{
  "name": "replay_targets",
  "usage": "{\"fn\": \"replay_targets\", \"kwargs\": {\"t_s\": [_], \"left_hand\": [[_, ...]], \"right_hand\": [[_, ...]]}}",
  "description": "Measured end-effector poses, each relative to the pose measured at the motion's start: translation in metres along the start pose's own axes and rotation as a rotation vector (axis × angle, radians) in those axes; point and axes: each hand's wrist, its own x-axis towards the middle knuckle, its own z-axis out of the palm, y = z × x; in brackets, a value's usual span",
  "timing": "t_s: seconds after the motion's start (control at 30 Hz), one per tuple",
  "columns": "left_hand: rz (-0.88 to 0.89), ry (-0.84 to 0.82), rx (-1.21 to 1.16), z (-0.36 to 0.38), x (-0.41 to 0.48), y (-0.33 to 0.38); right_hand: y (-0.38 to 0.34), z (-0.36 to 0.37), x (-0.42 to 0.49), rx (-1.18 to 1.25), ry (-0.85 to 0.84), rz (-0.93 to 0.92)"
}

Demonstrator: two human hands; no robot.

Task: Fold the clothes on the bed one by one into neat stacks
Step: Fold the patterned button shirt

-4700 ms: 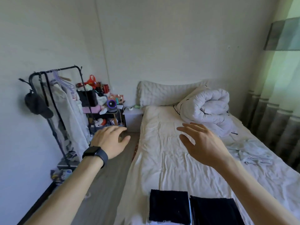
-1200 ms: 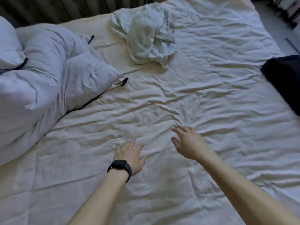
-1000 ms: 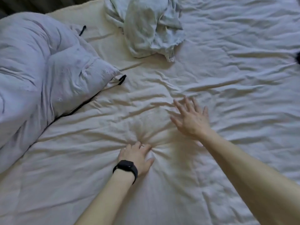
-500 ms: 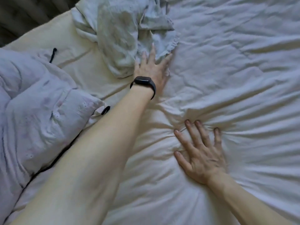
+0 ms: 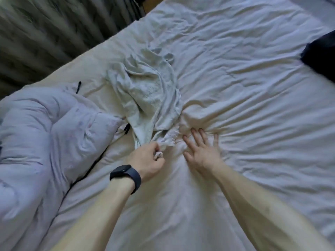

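Note:
A crumpled pale grey-white garment point(image 5: 150, 91) lies stretched out on the white bed sheet point(image 5: 253, 109). My left hand point(image 5: 147, 160), with a black watch on its wrist, grips the garment's near hem in curled fingers. Just right of it, my right hand point(image 5: 203, 151) presses flat on the sheet with straight spread fingers, beside the hem. The sheet bunches into folds around that hand. At the right edge a folded dark garment point(image 5: 320, 53) shows in part.
A rolled white duvet point(image 5: 45, 138) with black trim fills the left side of the bed. Dark striped curtains point(image 5: 54, 31) hang beyond the bed's far edge. Bare wrinkled sheet spreads right and toward me.
My left hand, which lay stretched out on the garment, has closed on its hem and pulled it toward me. My right hand still presses the sheet.

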Motion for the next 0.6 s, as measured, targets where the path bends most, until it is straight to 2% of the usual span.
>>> {"fn": "replay_targets", "kwargs": {"t_s": [0.07,0.1,0.2,0.23,0.37,0.43,0.5,0.6], "left_hand": [[-0.066,0.021,-0.029,-0.011,-0.048,-0.003],[-0.073,0.05,-0.046,-0.016,-0.07,-0.001],[-0.007,0.174,-0.115,-0.04,-0.135,0.012],[0.027,0.226,-0.137,-0.052,-0.158,0.016],[0.126,0.421,-0.165,-0.107,-0.262,0.029],[0.173,0.504,-0.162,-0.134,-0.31,0.034],[0.255,0.574,-0.163,-0.158,-0.355,0.04],[0.339,0.629,-0.105,-0.192,-0.419,0.044]], "right_hand": [[-0.014,-0.046,-0.019,0.052,-0.294,0.043],[-0.023,-0.072,-0.035,0.12,-0.385,0.044],[-0.054,-0.13,-0.117,0.432,-0.462,-0.117],[-0.063,-0.14,-0.151,0.511,-0.446,-0.154],[-0.096,-0.167,-0.287,0.754,-0.156,-0.238],[-0.115,-0.185,-0.339,0.871,-0.081,-0.293],[-0.134,-0.207,-0.378,0.869,-0.016,-0.346],[-0.162,-0.242,-0.424,0.685,0.113,-0.356]]}}
